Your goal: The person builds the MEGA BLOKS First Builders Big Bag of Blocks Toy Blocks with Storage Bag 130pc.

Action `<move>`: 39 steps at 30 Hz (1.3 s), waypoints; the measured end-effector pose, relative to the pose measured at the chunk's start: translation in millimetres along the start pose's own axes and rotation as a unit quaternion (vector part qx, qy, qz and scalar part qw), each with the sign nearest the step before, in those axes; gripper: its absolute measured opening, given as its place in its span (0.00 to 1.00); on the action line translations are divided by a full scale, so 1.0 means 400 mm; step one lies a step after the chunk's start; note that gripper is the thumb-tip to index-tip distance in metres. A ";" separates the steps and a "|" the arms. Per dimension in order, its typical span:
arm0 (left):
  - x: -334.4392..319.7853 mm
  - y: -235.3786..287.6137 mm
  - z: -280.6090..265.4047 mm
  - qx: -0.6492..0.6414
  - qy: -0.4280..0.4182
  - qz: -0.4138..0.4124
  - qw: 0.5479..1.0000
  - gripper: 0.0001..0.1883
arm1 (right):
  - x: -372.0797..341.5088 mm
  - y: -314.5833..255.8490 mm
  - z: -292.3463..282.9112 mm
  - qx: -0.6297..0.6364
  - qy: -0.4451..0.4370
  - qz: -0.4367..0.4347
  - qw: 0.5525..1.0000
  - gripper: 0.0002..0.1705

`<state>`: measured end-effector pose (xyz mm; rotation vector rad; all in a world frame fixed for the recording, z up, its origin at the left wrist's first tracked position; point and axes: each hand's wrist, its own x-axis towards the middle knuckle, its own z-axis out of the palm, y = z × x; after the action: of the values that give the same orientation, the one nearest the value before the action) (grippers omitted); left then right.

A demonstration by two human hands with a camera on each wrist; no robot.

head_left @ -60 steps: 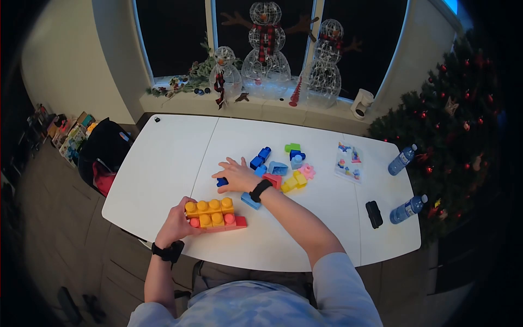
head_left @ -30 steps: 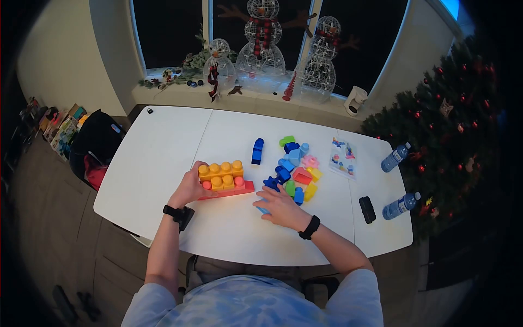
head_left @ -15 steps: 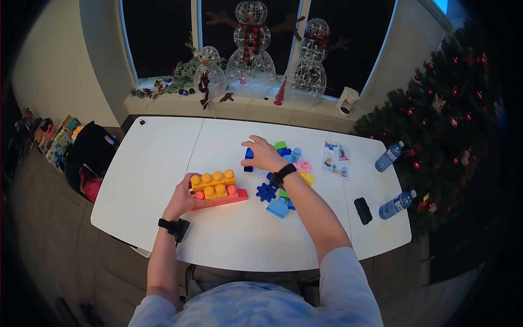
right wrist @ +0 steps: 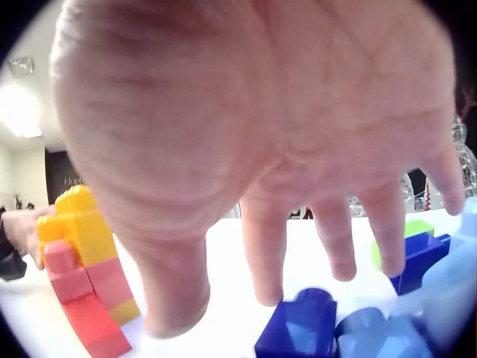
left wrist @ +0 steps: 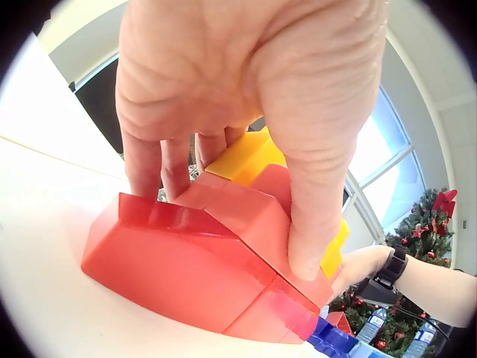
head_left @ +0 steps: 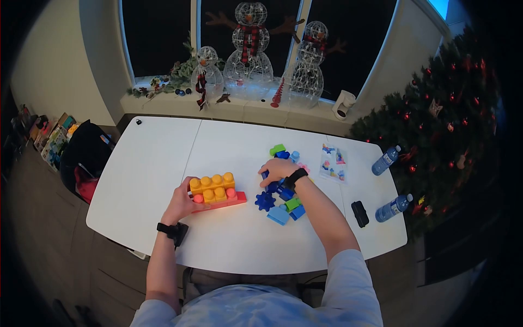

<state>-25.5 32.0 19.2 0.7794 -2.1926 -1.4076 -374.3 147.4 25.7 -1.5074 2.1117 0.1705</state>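
My left hand (head_left: 178, 204) grips the left end of a long block build (head_left: 211, 194), yellow studded blocks above a red base. In the left wrist view, the left thumb lies along one side of the red blocks (left wrist: 179, 261) and the fingers behind. Over the left side of the loose blocks is my right hand (head_left: 277, 170), fingers spread and extended. In the right wrist view, a dark blue block (right wrist: 299, 328) lies below the right hand (right wrist: 298, 142); contact cannot be told. A dark blue gear (head_left: 265, 201) lies nearby, above a light blue block (head_left: 278, 216).
Green blocks (head_left: 277, 149) lie at both ends of the pile. A picture sheet (head_left: 333, 163) lies right of it. A black case (head_left: 359, 214) and two bottles (head_left: 385, 160) stand or lie near the table's right edge (head_left: 404, 231).
My right hand has moved right and towards the body from the back of the table. The dark blue block once under it now lies by the pile. My left hand keeps its grip.
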 end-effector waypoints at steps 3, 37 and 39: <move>-0.002 -0.002 0.005 0.005 0.003 0.001 1.000 0.37 | 0.001 0.067 -0.072 0.041 0.124 -0.024 0.991 0.37; 0.023 -0.018 0.036 0.007 -0.001 0.050 0.999 0.35 | -0.488 0.180 0.090 0.093 0.079 0.196 0.973 0.30; 0.027 -0.023 0.037 0.010 -0.004 0.047 0.999 0.35 | -0.477 0.170 0.144 0.099 0.106 0.192 0.970 0.32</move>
<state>-40.6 31.8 5.5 0.6684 -2.2228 -1.3465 -371.7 355.7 56.5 -1.0281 2.4939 -0.0673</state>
